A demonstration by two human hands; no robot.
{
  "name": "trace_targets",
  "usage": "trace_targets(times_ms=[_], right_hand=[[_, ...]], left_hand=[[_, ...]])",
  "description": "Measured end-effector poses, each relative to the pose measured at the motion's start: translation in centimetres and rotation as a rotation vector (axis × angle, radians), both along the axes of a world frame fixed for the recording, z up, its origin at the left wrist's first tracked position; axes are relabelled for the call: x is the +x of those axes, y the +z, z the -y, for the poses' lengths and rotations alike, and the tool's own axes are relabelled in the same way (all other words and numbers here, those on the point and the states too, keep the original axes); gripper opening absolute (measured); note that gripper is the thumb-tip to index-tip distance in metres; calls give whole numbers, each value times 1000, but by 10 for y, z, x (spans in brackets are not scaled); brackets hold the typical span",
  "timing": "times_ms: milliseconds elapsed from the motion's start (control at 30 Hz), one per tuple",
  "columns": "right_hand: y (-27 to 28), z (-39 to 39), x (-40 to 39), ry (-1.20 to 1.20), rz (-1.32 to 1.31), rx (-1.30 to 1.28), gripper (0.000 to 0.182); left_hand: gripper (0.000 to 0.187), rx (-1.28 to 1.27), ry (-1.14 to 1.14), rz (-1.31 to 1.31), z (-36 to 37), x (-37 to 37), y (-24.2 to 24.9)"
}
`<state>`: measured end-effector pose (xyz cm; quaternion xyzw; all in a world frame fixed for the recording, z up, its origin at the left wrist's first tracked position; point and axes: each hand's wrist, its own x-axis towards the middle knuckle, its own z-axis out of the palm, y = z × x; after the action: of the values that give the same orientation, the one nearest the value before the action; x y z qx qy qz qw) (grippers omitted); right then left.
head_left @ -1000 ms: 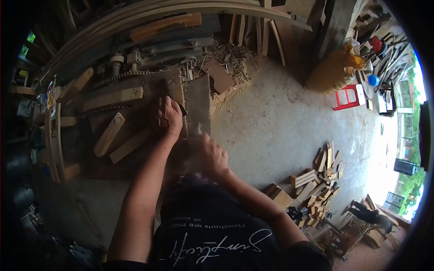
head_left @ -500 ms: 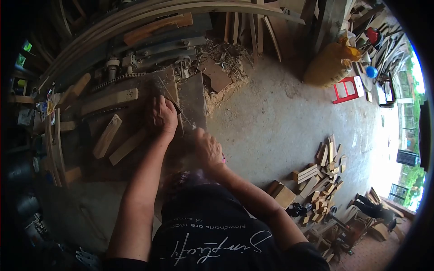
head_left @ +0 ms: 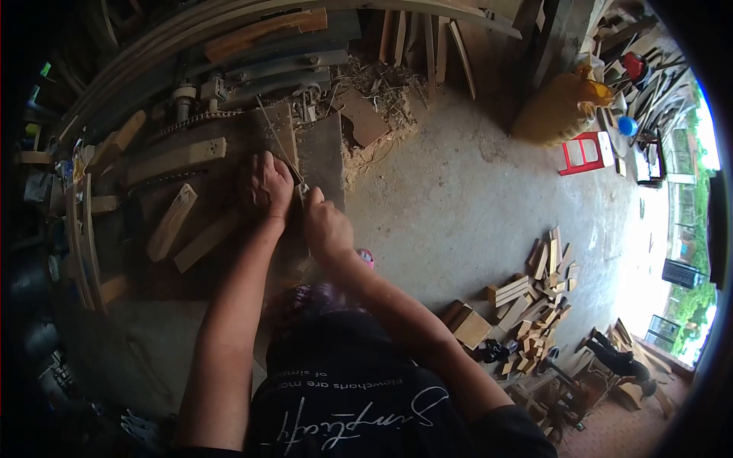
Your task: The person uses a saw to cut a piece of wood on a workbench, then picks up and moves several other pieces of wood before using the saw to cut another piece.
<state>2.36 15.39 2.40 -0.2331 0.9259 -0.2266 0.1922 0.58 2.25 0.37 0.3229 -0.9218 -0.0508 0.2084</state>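
My right hand (head_left: 328, 229) is closed around the near end of a long, thin, rod-like tool (head_left: 276, 136), whose exact kind I cannot make out. A pale collar shows just ahead of my fingers. The tool slants up and left, close past my left hand (head_left: 271, 183). That hand rests on the dark workbench (head_left: 252, 126) near its right edge, fingers curled down; what lies beneath them is hidden. Left of it on the bench are a long wooden bar (head_left: 177, 162), a shorter tapered block (head_left: 172, 221) and another wooden piece (head_left: 206, 240).
Machine parts with a chain (head_left: 195, 122) sit at the back of the bench. Sawdust and scraps lie around a brown sheet piece (head_left: 363, 118). A yellow sack (head_left: 550, 111) and a red stool (head_left: 584, 154) stand at the right, with a pile of wood offcuts (head_left: 534, 305) nearer.
My right hand has moved forward and left, closer to my left hand, pushing the thin tool farther across the bench. My left hand stays about in place; the view has shifted slightly.
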Motion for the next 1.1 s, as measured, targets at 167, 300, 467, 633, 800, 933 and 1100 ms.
trace_targets(times_ms=[167, 300, 467, 633, 800, 933, 1100], right_hand=[[12, -36, 17, -17, 146, -31, 18], [2, -15, 5, -4, 64, -13, 13], [8, -9, -1, 3, 13, -110, 15], [-2, -27, 18, 56, 26, 162, 14], [-10, 1, -5, 16, -119, -118, 18], [-2, -26, 7, 1, 55, -15, 19], [-6, 23, -21, 12, -19, -49, 15]], left_hand=[[15, 47, 35, -20, -2, -2, 2], [15, 14, 10, -34, -3, 3, 1], [13, -33, -9, 16, 1, 3, 4], [14, 5, 9, 9, -5, 3, 13], [11, -31, 6, 19, 4, 4, -7], [13, -12, 29, -46, -2, -2, 10], [13, 54, -24, -23, 1, 2, 4]])
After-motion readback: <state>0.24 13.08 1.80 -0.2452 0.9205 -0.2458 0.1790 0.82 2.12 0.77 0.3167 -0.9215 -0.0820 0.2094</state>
